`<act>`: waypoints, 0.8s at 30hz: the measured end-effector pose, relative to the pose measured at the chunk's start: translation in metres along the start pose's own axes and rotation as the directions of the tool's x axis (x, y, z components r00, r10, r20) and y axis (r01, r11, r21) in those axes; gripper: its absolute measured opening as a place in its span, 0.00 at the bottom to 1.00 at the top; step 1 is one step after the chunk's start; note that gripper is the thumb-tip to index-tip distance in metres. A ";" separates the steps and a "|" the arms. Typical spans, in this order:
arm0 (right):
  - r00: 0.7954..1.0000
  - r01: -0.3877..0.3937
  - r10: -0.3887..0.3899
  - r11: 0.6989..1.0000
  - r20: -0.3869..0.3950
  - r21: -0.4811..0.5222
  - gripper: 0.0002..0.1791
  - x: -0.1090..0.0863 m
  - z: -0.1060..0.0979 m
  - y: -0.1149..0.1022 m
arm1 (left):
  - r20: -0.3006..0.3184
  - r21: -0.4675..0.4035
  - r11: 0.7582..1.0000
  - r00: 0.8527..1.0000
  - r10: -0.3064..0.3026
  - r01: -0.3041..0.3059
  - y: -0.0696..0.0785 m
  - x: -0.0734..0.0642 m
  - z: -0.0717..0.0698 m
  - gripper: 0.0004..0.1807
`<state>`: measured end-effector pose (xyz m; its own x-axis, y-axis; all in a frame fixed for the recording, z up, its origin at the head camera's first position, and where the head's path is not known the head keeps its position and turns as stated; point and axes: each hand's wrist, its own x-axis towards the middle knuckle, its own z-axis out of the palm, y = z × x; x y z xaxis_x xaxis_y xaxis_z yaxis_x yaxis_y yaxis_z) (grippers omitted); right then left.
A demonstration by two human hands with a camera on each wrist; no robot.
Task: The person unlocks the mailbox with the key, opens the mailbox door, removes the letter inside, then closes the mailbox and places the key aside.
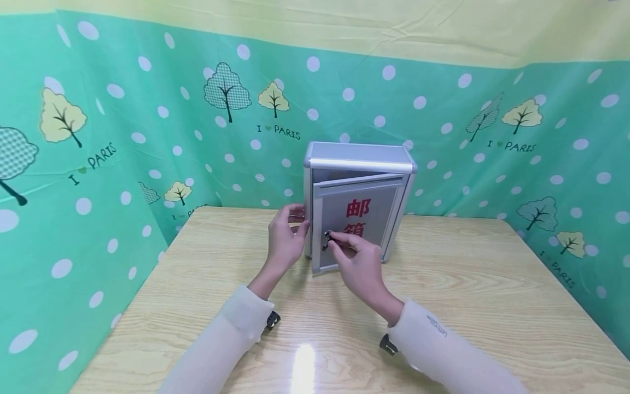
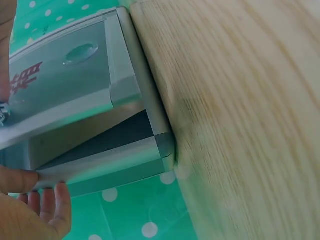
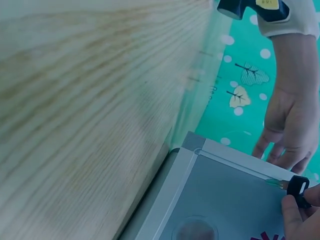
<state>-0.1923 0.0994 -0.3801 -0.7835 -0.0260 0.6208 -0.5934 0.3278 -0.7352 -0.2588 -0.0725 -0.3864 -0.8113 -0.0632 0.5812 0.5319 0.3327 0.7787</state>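
Note:
A grey metal mailbox (image 1: 361, 154) with a glossy silver frame stands upright on the table. Its front door (image 1: 376, 219), lettered in red characters, is ajar, its left edge swung out from the frame. My right hand (image 1: 361, 265) pinches a black-headed key (image 3: 298, 189) between thumb and fingers at the lock on the door's left side. My left hand (image 1: 285, 238) holds the mailbox's left side, its thumb on the front rim and its fingers by the side wall. Through the gap the left wrist view shows a dark interior (image 2: 117, 134).
The wood-grain table (image 1: 467, 284) spreads around the mailbox. Behind it and to both sides hangs a green dotted cloth (image 1: 162, 93) with printed trees. Black straps with small devices (image 1: 389, 345) sit at both sleeve cuffs.

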 end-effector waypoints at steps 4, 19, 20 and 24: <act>1.000 0.007 -0.007 1.000 0.018 -0.014 0.11 -0.005 -0.007 -0.003 | 0.006 0.002 1.000 1.000 -0.001 0.001 -0.001 0.000 0.000 0.19; 0.997 0.033 -0.030 0.999 0.077 -0.038 0.11 -0.022 -0.031 -0.008 | 0.013 -0.006 0.999 0.999 -0.043 0.043 0.001 0.000 -0.001 0.19; 0.997 0.026 -0.023 0.999 0.080 -0.034 0.12 -0.023 -0.033 -0.008 | 0.013 -0.004 0.999 0.999 -0.042 0.042 0.001 0.000 -0.001 0.19; 0.995 -0.029 0.030 0.999 0.095 -0.016 0.12 -0.027 -0.040 -0.010 | 0.014 -0.006 0.999 0.999 -0.043 0.043 0.001 -0.001 0.000 0.19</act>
<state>-0.1580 0.1347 -0.3790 -0.8149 -0.1056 0.5699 -0.5678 0.3433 -0.7482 -0.2578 -0.0726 -0.3861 -0.8366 -0.0637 0.5440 0.4983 0.3241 0.8042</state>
